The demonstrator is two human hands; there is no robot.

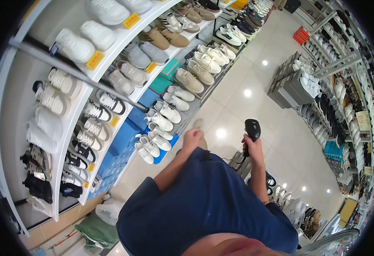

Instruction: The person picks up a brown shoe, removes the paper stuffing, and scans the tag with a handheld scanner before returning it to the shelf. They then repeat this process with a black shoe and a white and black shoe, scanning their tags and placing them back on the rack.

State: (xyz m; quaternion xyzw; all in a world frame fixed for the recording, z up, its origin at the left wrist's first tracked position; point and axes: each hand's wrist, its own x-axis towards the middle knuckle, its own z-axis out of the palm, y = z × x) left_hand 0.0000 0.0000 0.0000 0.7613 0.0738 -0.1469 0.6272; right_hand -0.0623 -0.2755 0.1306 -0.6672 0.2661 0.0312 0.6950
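Note:
My right hand (254,147) is wrapped round the handle of a black barcode scanner (252,129), its head pointing up and away from me. A dark cable hangs below the scanner's grip. In front of my body on the left, my left hand (192,139) is loosely closed, and no object shows in it. Nearest to that hand are white sneakers (159,140) in a row on the low display, some over a blue box lid (170,145). My dark blue shirt fills the lower middle of the view.
On the left, a curved white shelf (106,72) carries sneakers with yellow price tags. Below it stand stacked blue shoeboxes (125,132). Grey crates (287,83) stand across the tiled aisle (234,102). More shoe racks (344,94) line the right. A green bag (95,230) lies lower left.

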